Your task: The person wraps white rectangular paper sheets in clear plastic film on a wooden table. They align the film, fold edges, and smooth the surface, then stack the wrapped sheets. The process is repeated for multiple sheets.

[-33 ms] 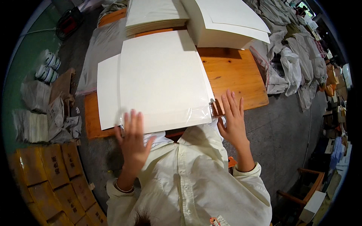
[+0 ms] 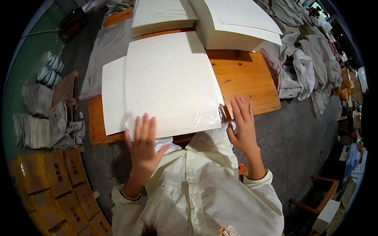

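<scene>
A large white sheet stack point(image 2: 171, 80) lies on a wooden table point(image 2: 252, 76), with clear plastic film showing along its near edge. Another white sheet point(image 2: 113, 94) sticks out from under its left side. My left hand point(image 2: 143, 153) is open, fingers spread, its fingertips over the stack's near left edge. To the right of the stack my right hand point(image 2: 245, 128) is also open, fingers stretched out and nothing held. A small shiny brown object point(image 2: 225, 114) sits between that hand and the sheets' near right corner; its kind is unclear.
Farther back on the table stand a thick white paper stack point(image 2: 163, 17) and tall bent white sheets point(image 2: 240, 23). Clear plastic film point(image 2: 100, 55) covers the table's left side. Taped brown packages point(image 2: 59, 173) lie at lower left, grey-white sacks point(image 2: 305, 70) at right, a wooden chair point(image 2: 325, 192) lower right.
My left hand has shifted a little to the right along the near edge and looks less blurred. My right hand has barely moved.
</scene>
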A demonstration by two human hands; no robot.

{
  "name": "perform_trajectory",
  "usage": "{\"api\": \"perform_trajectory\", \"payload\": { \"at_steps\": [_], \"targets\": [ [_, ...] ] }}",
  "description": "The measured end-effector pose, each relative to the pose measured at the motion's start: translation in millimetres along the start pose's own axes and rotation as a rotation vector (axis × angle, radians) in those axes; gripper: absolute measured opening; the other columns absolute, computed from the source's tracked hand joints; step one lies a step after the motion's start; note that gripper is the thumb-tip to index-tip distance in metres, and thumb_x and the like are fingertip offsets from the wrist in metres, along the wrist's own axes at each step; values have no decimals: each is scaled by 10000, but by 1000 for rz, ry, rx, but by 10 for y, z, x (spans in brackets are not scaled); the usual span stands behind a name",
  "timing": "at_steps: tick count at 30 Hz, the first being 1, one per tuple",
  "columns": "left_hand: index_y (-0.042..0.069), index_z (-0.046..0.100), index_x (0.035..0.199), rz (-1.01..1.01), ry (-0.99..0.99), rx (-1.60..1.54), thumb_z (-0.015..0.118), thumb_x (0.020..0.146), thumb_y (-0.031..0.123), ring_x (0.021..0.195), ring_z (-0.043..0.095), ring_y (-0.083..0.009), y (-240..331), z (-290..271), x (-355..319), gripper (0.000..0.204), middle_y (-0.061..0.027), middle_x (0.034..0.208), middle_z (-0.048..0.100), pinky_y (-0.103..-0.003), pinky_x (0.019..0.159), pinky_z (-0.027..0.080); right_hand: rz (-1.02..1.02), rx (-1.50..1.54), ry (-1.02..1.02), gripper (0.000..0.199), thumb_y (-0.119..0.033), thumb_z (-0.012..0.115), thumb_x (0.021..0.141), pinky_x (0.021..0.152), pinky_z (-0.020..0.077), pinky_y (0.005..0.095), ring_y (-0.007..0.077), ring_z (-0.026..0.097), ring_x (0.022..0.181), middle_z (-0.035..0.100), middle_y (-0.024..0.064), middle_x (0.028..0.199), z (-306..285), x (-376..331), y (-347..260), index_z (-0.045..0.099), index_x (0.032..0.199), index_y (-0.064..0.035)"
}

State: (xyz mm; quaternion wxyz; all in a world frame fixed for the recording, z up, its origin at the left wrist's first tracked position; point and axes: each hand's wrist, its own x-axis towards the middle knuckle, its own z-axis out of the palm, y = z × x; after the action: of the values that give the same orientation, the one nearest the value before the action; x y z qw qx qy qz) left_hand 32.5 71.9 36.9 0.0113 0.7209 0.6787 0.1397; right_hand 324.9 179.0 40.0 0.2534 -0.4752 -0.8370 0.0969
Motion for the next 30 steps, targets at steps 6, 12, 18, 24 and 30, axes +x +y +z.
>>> {"api": "perform_trajectory", "payload": {
  "at_steps": [6, 12, 18, 24, 30],
  "targets": [
    [32, 369, 1428, 159, 9, -304, 717, 808, 350, 1385, 309, -319, 352, -55, 481, 778, -155, 1471, 370, -525, 1129, 175, 323, 460, 23, 300, -126, 692, 812, 944, 436, 377, 289, 556, 1059, 588, 150, 1108, 133, 83, -25, 647, 1087, -13],
    [53, 452, 1365, 319, -15, -525, 698, 829, 268, 1155, 490, -315, 500, 73, 954, 628, -145, 1231, 553, -415, 1017, 354, 216, 631, 183, 90, -1, 702, 796, 690, 516, 255, 182, 632, 798, 620, 95, 935, 260, 58, -123, 652, 870, 5],
    [34, 623, 1129, 388, -119, -587, 742, 763, 261, 1119, 518, -298, 549, 146, 1127, 447, -114, 1151, 604, -396, 972, 398, 68, 723, 72, 76, 26, 598, 878, 746, 525, 299, 216, 661, 844, 675, 133, 931, 240, -23, -161, 583, 950, 11],
    [33, 637, 1101, 341, -250, -684, 776, 702, 174, 1194, 515, -300, 481, 56, 1158, 445, -117, 1285, 585, -378, 1016, 410, -86, 870, 159, 34, 26, 530, 915, 716, 541, 294, 209, 679, 833, 693, 123, 952, 243, -54, -203, 545, 932, 0],
    [72, 715, 997, 416, -211, -666, 770, 720, 209, 1178, 537, -284, 408, 73, 1150, 314, -86, 1184, 651, -371, 1007, 421, -76, 982, 120, 21, 8, 545, 923, 762, 528, 289, 177, 655, 914, 689, 130, 974, 276, -118, -57, 548, 931, -12]
  ]
}}
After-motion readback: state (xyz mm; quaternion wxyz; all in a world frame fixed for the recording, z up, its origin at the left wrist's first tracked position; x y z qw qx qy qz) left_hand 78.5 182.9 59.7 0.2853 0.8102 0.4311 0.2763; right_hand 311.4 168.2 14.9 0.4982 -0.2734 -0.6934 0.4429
